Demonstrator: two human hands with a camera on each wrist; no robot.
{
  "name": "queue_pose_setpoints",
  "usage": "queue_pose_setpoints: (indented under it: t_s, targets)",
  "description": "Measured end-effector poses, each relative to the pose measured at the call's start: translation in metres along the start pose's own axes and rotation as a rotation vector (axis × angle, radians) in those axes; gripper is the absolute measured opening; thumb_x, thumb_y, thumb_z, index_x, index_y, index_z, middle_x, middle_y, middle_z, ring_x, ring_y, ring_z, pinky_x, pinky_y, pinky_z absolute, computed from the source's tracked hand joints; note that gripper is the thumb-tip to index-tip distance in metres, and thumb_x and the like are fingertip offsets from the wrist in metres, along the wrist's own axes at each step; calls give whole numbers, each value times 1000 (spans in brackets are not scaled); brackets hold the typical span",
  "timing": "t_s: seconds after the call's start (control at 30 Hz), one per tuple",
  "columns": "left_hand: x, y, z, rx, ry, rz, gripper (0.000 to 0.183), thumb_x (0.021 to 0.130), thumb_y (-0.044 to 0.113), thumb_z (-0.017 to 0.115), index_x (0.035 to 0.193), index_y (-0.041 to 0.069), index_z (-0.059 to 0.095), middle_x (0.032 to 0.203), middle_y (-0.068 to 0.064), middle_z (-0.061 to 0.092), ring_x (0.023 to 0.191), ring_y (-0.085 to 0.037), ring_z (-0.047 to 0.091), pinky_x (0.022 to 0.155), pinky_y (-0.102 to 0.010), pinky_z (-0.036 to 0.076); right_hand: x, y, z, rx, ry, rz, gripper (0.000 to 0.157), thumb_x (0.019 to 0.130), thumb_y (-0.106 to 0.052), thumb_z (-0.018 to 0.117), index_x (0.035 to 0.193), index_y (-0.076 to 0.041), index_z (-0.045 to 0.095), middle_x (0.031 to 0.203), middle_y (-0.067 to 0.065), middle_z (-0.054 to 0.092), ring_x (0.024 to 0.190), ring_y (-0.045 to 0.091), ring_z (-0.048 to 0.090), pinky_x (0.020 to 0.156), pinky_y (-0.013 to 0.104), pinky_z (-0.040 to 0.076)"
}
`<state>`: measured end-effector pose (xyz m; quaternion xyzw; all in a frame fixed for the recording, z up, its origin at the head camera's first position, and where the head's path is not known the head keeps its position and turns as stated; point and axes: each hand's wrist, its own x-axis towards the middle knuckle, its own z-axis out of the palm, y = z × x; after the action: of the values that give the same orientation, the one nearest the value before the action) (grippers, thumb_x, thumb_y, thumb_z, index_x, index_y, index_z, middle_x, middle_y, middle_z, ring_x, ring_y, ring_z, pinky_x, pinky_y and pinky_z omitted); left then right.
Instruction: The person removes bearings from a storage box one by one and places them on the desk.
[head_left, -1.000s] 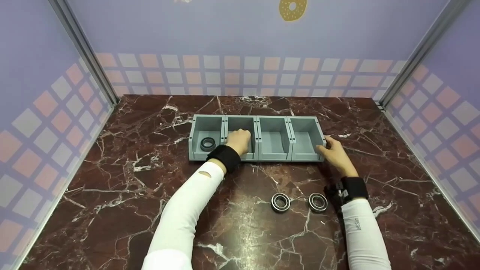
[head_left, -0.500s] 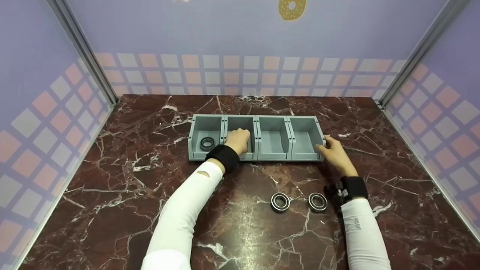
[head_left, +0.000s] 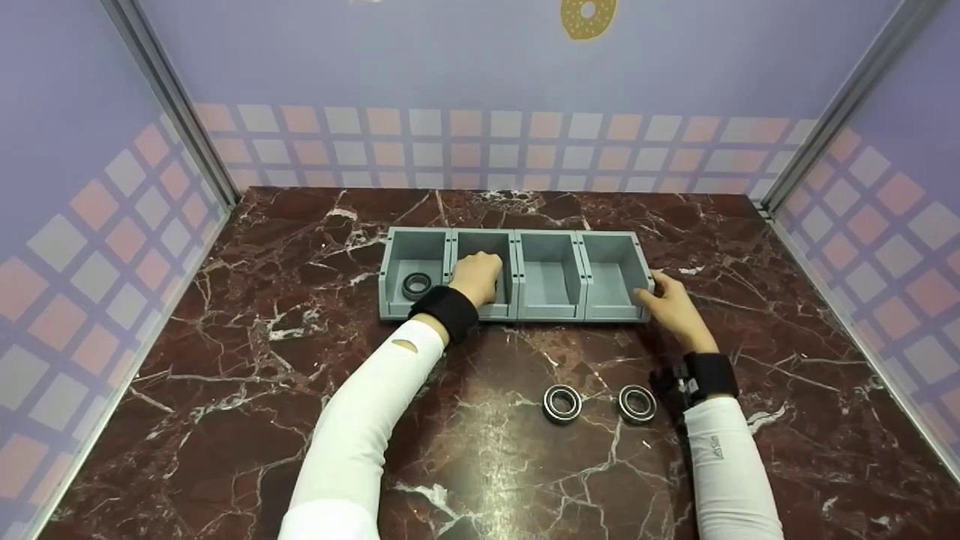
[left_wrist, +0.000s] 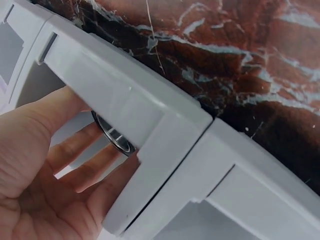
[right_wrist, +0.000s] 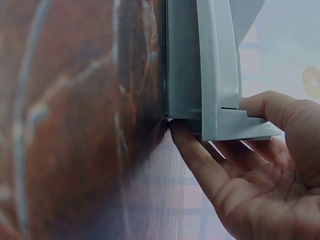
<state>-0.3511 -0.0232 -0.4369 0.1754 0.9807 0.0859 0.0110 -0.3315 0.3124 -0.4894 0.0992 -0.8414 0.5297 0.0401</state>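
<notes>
My left hand reaches down into the second grey storage bin from the left. In the left wrist view, its thumb and fingers are round a ball bearing, partly hidden by the bin's front wall. My right hand grips the right side wall of the rightmost storage bin, thumb inside and fingers outside, as the right wrist view shows. Another bearing lies flat in the leftmost bin. Two more lie on the table: one bearing left of the other bearing.
Several grey bins stand side by side in a row on the dark red marbled table. The third bin has nothing in it. Purple walls with a tile pattern close off the back and both sides.
Both hands stay in almost the same place, the left inside the second bin and the right on the end bin. The bearings and bins have not visibly moved.
</notes>
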Motion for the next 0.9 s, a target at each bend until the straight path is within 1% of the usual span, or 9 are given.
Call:
queue_pose_setpoints:
  t_s: [0.1, 0.17, 0.37, 0.5, 0.6, 0.67, 0.77, 0.83, 0.9]
  targets:
    - [-1, 1, -3, 5, -12, 1, 11, 91, 1, 70, 82, 4, 63, 99, -19, 73, 92, -36, 71, 64, -39, 48, -1, 1, 0, 0, 4, 1, 39, 99, 4, 53, 134, 22, 48, 123, 38, 58, 93, 5, 57, 76, 14, 48]
    - [-1, 1, -5, 7, -18, 6, 13, 91, 1, 69, 82, 5, 61, 98, -18, 73, 91, -34, 70, 63, -38, 44, -2, 0, 0, 1, 7, -2, 39, 99, 5, 53, 134, 22, 48, 123, 38, 58, 93, 5, 57, 76, 13, 48]
    - [-2, 3, -11, 7, -17, 10, 5, 90, 2, 71, 89, 3, 67, 100, -17, 73, 92, -35, 70, 69, -41, 53, -2, -2, 0, 21, -4, 1, 38, 99, 6, 52, 133, 22, 48, 124, 39, 57, 95, 7, 57, 78, 13, 48]
    - [-3, 3, -15, 10, -9, 17, 11, 90, 3, 72, 85, 4, 62, 99, -17, 72, 91, -35, 70, 66, -39, 48, -1, -4, 0, 31, -10, 4, 38, 100, 6, 52, 134, 21, 48, 124, 39, 57, 99, 13, 59, 78, 14, 48]
    - [-4, 3, -17, 11, 2, 27, 15, 89, 3, 72, 82, 5, 60, 98, -17, 72, 90, -35, 70, 64, -38, 45, -1, -4, 0, 45, -8, 7, 37, 99, 8, 51, 134, 21, 49, 124, 39, 57, 99, 14, 59, 78, 14, 49]
    - [-5, 3, -19, 12, 5, 33, 14, 89, 3, 73, 83, 5, 61, 97, -17, 72, 91, -35, 70, 66, -39, 49, -1, -3, 0, 36, -9, -1, 38, 99, 7, 51, 134, 21, 48, 124, 40, 57, 97, 11, 59, 78, 13, 48]
    - [-6, 2, -21, 12, 9, 38, 8, 88, 3, 75, 86, 3, 67, 99, -17, 72, 93, -36, 70, 73, -43, 56, -1, -2, 0, 31, -2, -8, 37, 99, 7, 52, 133, 22, 49, 122, 40, 57, 93, 5, 59, 76, 13, 48]
    - [-7, 2, -23, 14, 9, 39, 7, 87, 4, 75, 89, 2, 70, 100, -17, 72, 94, -36, 70, 77, -46, 58, -1, -2, 1, 28, 3, -14, 37, 99, 7, 53, 132, 22, 50, 121, 40, 58, 90, 2, 58, 76, 12, 48]
    - [-8, 2, -25, 15, 9, 40, 7, 87, 4, 75, 92, 1, 71, 101, -17, 72, 95, -36, 70, 79, -47, 58, -1, -2, 1, 32, 5, -19, 36, 98, 8, 53, 131, 22, 50, 120, 40, 58, 88, 1, 58, 75, 12, 48]
